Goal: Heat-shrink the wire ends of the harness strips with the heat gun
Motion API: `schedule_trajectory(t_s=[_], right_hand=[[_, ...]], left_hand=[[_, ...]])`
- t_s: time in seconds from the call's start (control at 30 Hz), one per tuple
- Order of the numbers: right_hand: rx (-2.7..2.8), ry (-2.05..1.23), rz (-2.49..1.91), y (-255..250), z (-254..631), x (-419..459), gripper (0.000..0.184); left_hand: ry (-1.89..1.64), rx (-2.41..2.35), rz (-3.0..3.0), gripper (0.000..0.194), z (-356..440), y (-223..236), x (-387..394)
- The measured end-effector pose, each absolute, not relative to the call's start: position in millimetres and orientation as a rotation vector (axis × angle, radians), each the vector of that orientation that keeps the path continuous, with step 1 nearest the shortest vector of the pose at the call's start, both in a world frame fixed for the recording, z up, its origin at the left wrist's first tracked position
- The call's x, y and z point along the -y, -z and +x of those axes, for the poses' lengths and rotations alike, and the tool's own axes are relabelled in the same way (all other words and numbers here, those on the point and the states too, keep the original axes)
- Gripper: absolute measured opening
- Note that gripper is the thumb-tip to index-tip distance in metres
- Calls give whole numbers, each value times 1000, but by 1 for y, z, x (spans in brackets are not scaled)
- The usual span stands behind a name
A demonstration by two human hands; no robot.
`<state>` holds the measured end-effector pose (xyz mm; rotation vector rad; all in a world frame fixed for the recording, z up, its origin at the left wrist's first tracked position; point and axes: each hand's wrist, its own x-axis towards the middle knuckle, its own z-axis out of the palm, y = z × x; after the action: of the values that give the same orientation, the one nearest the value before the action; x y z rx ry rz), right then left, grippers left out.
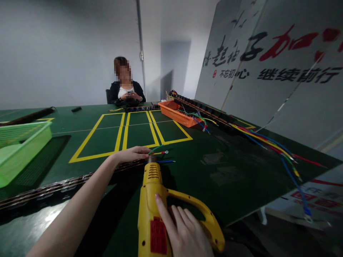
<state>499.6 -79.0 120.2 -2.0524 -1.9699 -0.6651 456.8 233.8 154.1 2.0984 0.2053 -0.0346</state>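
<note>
My right hand (182,232) grips a yellow power screwdriver (155,200) by its handle, index finger laid along the body. Its tip points at the end of a long black terminal strip (66,187) lying across the green table (230,171). My left hand (131,154) reaches forward and pinches a green wire (155,148) with a red ring terminal (164,152) just above the tool's tip. A blue wire (166,161) lies beside it.
A green basket (21,150) stands at the left. An orange tray (178,113) with wires sits at the back right beside another black terminal strip (209,110) trailing several coloured wires (270,144). A seated person (125,89) is at the far end. Lettered boards (281,71) lean at right.
</note>
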Motion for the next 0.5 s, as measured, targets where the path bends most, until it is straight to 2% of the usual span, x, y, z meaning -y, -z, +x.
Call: schedule_trajectory(t_s=[0.23,0.37,0.5], right_hand=[[2013,538,-2058,-120,507,84,82],[1985,220,-2107,-127,517,91,90],[1865,-163,-2122,-141,528,100,108]], left_hand=[[164,-252,1987,65,443,-146,-245],[137,-299,1959,64,443,-141,-247],[96,-359,1995,61,441,-145,-245]])
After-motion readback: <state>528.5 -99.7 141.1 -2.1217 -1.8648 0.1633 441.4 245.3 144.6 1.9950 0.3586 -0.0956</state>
